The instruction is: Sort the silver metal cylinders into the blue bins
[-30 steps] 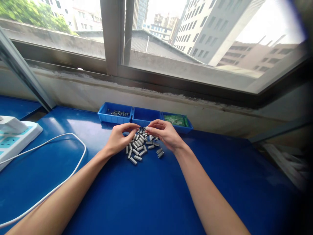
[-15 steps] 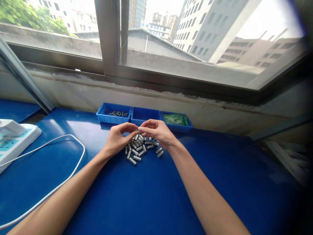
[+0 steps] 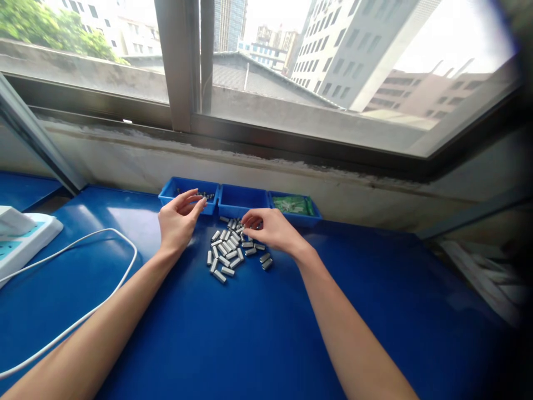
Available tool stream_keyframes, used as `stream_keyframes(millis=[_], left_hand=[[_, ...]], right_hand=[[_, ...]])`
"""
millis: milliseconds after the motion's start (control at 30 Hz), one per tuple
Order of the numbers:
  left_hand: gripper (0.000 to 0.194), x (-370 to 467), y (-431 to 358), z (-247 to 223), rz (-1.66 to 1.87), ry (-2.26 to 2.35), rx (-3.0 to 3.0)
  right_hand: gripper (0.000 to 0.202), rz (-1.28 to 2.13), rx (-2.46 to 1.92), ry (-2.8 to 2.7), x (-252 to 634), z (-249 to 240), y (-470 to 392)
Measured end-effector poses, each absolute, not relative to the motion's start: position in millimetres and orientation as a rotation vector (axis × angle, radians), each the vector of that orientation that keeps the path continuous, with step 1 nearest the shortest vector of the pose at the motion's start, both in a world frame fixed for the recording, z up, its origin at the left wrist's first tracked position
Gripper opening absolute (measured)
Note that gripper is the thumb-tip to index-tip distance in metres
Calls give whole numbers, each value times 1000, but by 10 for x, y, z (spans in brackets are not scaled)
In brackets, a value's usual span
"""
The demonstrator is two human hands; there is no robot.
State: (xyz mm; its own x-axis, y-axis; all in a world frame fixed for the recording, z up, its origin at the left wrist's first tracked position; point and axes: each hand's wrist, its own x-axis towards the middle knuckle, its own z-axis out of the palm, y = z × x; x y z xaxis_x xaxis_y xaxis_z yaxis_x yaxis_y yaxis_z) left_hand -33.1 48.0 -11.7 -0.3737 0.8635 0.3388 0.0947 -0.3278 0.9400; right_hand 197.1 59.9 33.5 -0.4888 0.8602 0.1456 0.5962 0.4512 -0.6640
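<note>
My left hand (image 3: 177,223) is raised at the front of the left blue bin (image 3: 167,194), thumb and fingers apart with nothing visible between them. Small screws (image 3: 208,196) lie in that bin, partly hidden behind the fingers. My right hand (image 3: 272,229) hovers over the far right side of a loose pile of short silvery metal standoffs (image 3: 227,247). Its fingers curve down, with a gap between thumb and forefinger through which pile pieces show. Part of the pile is hidden beneath this hand.
Next to the screw bin stand a middle blue bin (image 3: 244,197) and a right bin with green items in bags (image 3: 293,205). A white power strip (image 3: 39,236) and a white cable (image 3: 134,250) lie on the left of the blue table (image 3: 233,339). Behind is a window wall.
My hands, together above the pile before, have come apart. The left has moved left to the screw bin; the right has lowered slightly toward the pile. The view has shifted a little.
</note>
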Motion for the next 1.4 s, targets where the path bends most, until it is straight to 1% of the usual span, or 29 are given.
stream_keyframes(millis=[167, 233, 367, 733, 800, 900, 1000, 1100, 1267, 1400], left_hand=[[31, -248, 409, -125, 1645, 1356, 1486], [27, -229, 381, -122, 1587, 1365, 1580], [25, -214, 353, -124, 1522, 1352, 1684], [24, -209, 344, -121, 1495, 1338, 1753], [24, -201, 334, -113, 1485, 1326, 1744], [25, -186, 320, -107, 1440, 1272, 1725], [26, -174, 312, -111, 1398, 1213, 1724], [27, -169, 307, -120, 1382, 1190, 1701], [27, -171, 297, -124, 1368, 1161, 1701], [28, -172, 288, -113, 1368, 1130, 1751]], right_hand=[[13, 562, -1239, -2414, 1896, 283, 568], [12, 513, -1261, -2428, 1878, 271, 570], [12, 492, -1269, -2442, 1879, 263, 578], [12, 512, -1263, -2395, 1858, 267, 567], [13, 598, -1229, -2328, 1850, 300, 567], [13, 855, -1181, -2120, 1830, 336, 579], [20, 1156, -1156, -1864, 1806, 332, 607], [26, 1355, -1156, -1640, 1787, 299, 631], [35, 1542, -1163, -1382, 1749, 279, 616], [38, 1576, -1174, -1353, 1722, 299, 582]])
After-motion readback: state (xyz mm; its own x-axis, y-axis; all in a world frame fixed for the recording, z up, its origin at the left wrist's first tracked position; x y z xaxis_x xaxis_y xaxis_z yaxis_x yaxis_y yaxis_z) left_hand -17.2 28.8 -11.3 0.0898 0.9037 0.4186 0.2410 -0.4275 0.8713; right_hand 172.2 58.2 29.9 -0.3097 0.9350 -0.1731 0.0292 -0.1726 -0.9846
